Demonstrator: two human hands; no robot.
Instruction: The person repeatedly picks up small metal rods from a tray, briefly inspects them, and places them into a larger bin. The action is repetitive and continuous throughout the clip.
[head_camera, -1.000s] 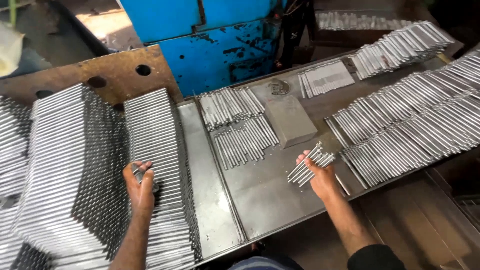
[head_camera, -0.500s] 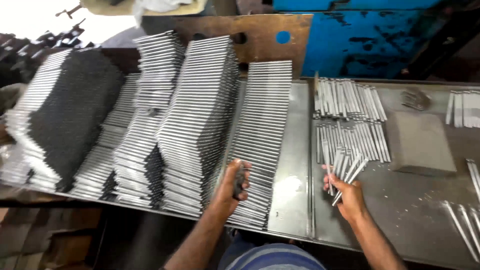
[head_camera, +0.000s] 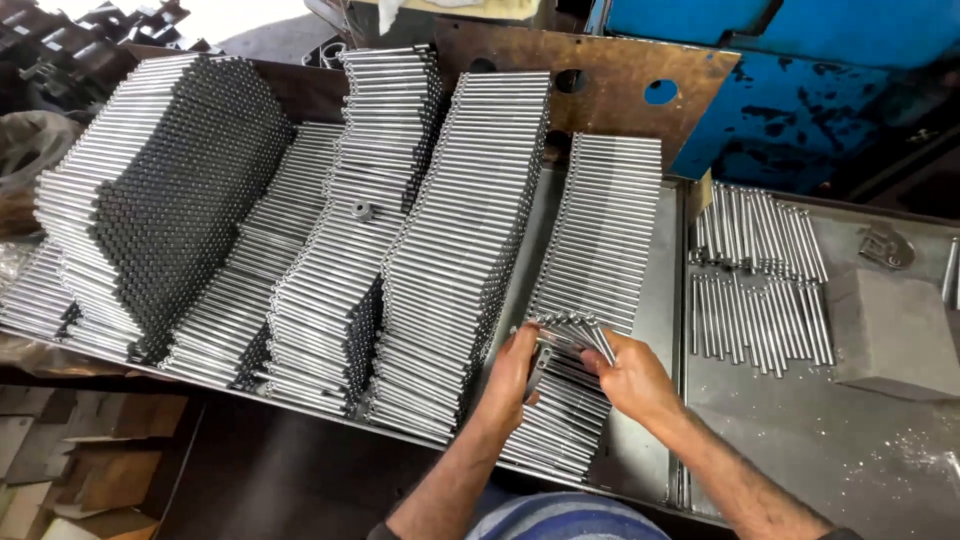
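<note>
Both hands meet over the rightmost stack of metal rods (head_camera: 600, 230). My left hand (head_camera: 512, 375) and my right hand (head_camera: 630, 375) together grip a small bundle of shiny rods (head_camera: 565, 335), held just above that stack's near end. Several taller stacks of the same rods (head_camera: 450, 250) fill the tray to the left, and the far-left stack (head_camera: 150, 200) shows its dark rod ends.
More loose rods (head_camera: 755, 290) lie in rows on the steel table (head_camera: 800, 440) at the right, beside a grey block (head_camera: 895, 335). A small metal nut (head_camera: 362, 211) rests on one stack. A rusty plate with holes (head_camera: 590, 85) and blue machine (head_camera: 800, 70) stand behind.
The right hand carried its rods leftward from the table onto the rightmost stack. It now meets the left hand, and both hold the bundle. The camera has moved closer.
</note>
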